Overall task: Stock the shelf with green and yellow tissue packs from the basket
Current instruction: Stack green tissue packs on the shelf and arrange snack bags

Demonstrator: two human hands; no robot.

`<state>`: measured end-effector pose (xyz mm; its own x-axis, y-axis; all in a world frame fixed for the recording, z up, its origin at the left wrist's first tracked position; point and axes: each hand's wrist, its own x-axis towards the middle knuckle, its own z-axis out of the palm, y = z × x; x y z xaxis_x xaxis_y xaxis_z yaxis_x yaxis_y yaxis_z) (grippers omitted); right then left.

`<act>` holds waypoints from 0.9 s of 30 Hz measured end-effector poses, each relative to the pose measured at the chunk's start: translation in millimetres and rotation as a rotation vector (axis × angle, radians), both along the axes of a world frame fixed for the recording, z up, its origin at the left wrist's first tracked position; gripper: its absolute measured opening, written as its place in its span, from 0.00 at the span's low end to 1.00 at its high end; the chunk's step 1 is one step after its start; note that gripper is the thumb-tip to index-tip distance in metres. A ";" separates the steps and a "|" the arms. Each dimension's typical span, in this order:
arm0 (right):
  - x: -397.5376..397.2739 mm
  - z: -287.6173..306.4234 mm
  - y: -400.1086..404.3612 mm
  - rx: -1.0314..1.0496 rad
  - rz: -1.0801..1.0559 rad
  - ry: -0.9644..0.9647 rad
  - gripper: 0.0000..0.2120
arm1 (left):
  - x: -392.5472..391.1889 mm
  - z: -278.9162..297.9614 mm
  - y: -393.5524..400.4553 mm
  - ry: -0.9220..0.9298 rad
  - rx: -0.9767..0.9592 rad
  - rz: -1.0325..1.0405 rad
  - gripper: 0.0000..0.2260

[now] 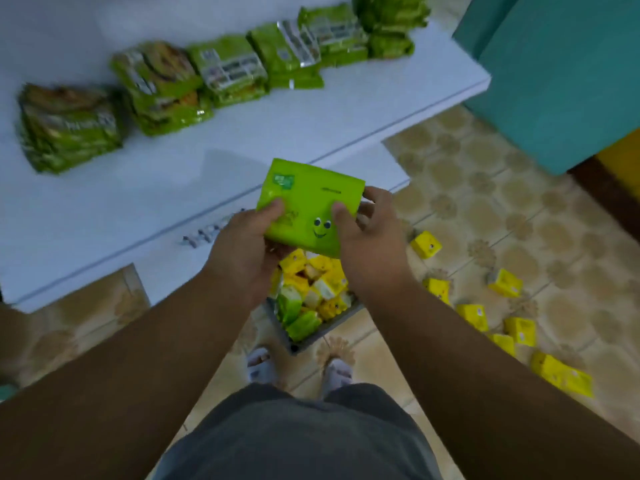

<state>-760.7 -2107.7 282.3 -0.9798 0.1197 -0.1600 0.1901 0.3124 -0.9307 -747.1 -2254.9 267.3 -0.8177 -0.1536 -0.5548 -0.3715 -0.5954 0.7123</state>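
The bright green, flat rectangular tissue pack in glossy plastic film (310, 206) looks light and soft, likely to give under pressure, and its smooth wrapper could slip, so a hold at the two short ends or opposite corners seems the safest purchase. It is held that way: the left hand (242, 247) grips its lower left corner, thumb curled over the top face, and the right hand (367, 230) holds the right end, thumb on top and fingers wrapped behind the edge. The pack hangs in the air above the grey basket of mixed yellow and green packs (322, 332), just in front of the white shelf (173, 188). Its face carries a cartoon smile with two eyes and a small label in the upper left corner. Stacks of similar green packs (228, 67) already line the shelf, while small yellow packs (474, 317) lie scattered on the patterned tile floor (485, 202).
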 end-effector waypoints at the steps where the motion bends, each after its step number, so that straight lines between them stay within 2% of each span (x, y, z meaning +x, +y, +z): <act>1: -0.9 13.8 -5.3 -0.054 -0.028 0.032 0.13 | -1.2 17.3 -1.2 0.029 -0.038 -0.003 0.06; 4: -7.4 50.8 -11.9 -0.109 -0.036 0.144 0.11 | -2.9 60.3 -7.1 0.133 -0.240 0.022 0.05; 5: -10.0 61.7 -12.0 -0.123 -0.020 0.174 0.10 | -2.7 73.3 -8.4 0.171 -0.301 0.026 0.08; 8: -20.5 89.9 -9.6 -0.180 0.058 0.229 0.06 | -0.9 105.4 -9.1 0.315 -0.363 0.035 0.25; 11: -30.3 120.2 -9.4 -0.291 0.160 0.271 0.09 | 3.7 129.4 -1.8 0.441 -0.385 0.071 0.31; 16: -42.1 170.6 -4.3 -0.430 0.404 0.330 0.28 | 14.9 177.5 28.5 0.487 -0.539 0.354 0.21; 18: -43.6 189.4 0.3 -0.463 0.496 0.406 0.27 | 17.6 196.0 37.2 0.539 -0.598 0.446 0.20; 21: -43.5 214.9 2.8 -0.499 0.584 0.521 0.25 | 24.7 226.1 47.6 0.588 -0.792 0.546 0.18; 24: -38.4 243.0 -6.5 -0.516 0.671 0.537 0.28 | 33.1 255.0 48.1 0.578 -0.841 0.652 0.16; 27: -30.3 262.5 -22.1 -0.400 0.729 0.643 0.34 | 40.8 282.8 37.1 0.568 -0.888 0.782 0.13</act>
